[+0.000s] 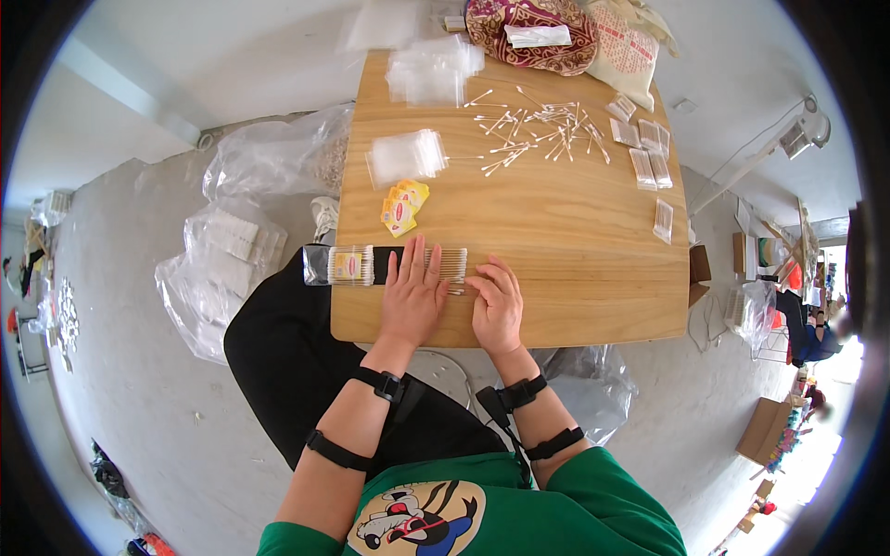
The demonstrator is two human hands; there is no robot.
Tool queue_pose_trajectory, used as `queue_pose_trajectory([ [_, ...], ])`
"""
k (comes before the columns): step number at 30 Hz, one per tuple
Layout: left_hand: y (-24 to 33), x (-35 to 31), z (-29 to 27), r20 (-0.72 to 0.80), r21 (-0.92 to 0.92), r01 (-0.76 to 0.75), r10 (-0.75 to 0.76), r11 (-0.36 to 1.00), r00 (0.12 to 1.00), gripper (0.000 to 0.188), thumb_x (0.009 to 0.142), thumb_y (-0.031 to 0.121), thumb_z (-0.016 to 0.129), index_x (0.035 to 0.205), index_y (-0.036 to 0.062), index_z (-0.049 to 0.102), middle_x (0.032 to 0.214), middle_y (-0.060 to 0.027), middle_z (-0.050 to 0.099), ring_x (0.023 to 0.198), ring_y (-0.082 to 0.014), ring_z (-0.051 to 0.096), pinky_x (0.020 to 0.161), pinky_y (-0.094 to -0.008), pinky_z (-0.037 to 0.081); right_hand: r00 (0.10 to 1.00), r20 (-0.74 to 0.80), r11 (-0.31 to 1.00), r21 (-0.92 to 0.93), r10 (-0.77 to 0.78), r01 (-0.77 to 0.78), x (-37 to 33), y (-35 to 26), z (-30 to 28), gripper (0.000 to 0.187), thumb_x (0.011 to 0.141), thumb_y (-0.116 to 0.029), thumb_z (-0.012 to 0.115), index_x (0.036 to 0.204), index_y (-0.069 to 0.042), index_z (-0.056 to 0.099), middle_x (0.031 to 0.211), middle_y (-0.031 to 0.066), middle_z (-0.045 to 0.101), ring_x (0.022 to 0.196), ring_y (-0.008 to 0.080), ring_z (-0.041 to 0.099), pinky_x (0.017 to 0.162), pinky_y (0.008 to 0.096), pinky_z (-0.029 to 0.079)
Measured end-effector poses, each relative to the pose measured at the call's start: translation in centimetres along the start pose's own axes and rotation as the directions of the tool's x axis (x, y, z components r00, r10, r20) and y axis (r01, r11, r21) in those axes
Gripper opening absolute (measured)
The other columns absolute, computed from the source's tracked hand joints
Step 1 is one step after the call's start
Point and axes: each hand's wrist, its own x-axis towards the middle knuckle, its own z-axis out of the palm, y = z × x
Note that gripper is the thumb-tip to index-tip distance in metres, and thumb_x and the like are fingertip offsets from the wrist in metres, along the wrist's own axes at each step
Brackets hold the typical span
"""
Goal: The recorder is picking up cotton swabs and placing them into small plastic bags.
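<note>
A row of cotton swabs [453,265] lies side by side near the table's front edge. My left hand [414,301] rests flat over its left part, fingers stretched out. My right hand [499,306] is at the row's right end, fingers loosely bent and thumb apart, with nothing visible in them. Left of my left hand lies a clear packet of swabs [350,266] with a yellow card in it, its see-through end toward the table's left edge. A dark patch [384,259] shows between packet and hand. Several yellow cards [403,207] lie fanned beyond them.
Loose swabs [556,130] are scattered on the far half of the wooden table [556,269]. Clear bags [408,157] and more bags [431,72] lie far left, filled packets [642,167] at the right. Cloth bundles [533,37] sit at the back; plastic sacks [227,241] stand left.
</note>
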Motion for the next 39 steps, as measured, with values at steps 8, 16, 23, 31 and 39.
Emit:
queue_pose_trajectory([
  [8,0.02,0.0,-0.19,-0.009,0.004,-0.002,0.002,1.0,1.0,0.06,0.098,0.034,0.047,0.149,0.0063,0.033,0.156,-0.0193,0.026,0.146,-0.0308,0.023,0.117,-0.0492,0.018,0.999,0.031,0.999,-0.036,-0.025,0.026,-0.14,0.22,0.13,0.024,0.072,0.005,0.058,0.09,-0.006,0.071,0.106,0.0103,0.064,0.117,0.0341,0.056,0.098,0.0432,0.045],
  [16,0.01,0.06,-0.03,0.008,-0.004,0.001,-0.001,1.0,1.0,0.061,0.098,0.035,0.046,0.15,0.0071,0.031,0.157,-0.0188,0.025,0.146,-0.0306,0.022,0.118,-0.0491,0.018,1.0,0.026,0.998,-0.07,0.003,-0.001,0.11,-0.04,0.17,0.028,0.073,0.005,0.057,0.095,-0.006,0.071,0.109,0.0107,0.062,0.118,0.0339,0.055,0.099,0.0433,0.044],
  [23,0.04,0.08,0.02,0.022,0.003,0.007,-0.007,1.0,1.0,0.06,0.099,0.035,0.045,0.15,0.0076,0.031,0.157,-0.0187,0.024,0.146,-0.0306,0.022,0.118,-0.0488,0.018,0.999,0.04,0.997,-0.074,-0.017,0.019,-0.01,0.11,0.13,0.029,0.072,0.005,0.057,0.096,-0.005,0.07,0.109,0.0108,0.062,0.119,0.0336,0.055,0.1,0.0438,0.044],
  [31,-0.01,0.02,-0.01,0.024,0.021,0.008,-0.008,1.0,1.0,0.06,0.099,0.036,0.044,0.15,0.0072,0.031,0.157,-0.0181,0.024,0.147,-0.0302,0.021,0.118,-0.0486,0.018,0.999,0.042,0.995,-0.093,0.021,-0.017,0.31,-0.41,0.19,0.031,0.073,0.004,0.058,0.1,-0.006,0.069,0.112,0.0107,0.061,0.12,0.0328,0.054,0.1,0.0433,0.043],
  [39,-0.07,-0.01,-0.01,0.001,0.015,-0.001,0.0,1.0,1.0,0.061,0.098,0.036,0.045,0.15,0.0076,0.031,0.157,-0.0182,0.024,0.146,-0.0304,0.022,0.117,-0.049,0.019,0.998,0.061,0.994,-0.106,0.015,-0.009,0.23,-0.19,0.25,0.031,0.074,0.003,0.058,0.102,-0.007,0.069,0.113,0.0107,0.061,0.12,0.0328,0.054,0.1,0.0436,0.043],
])
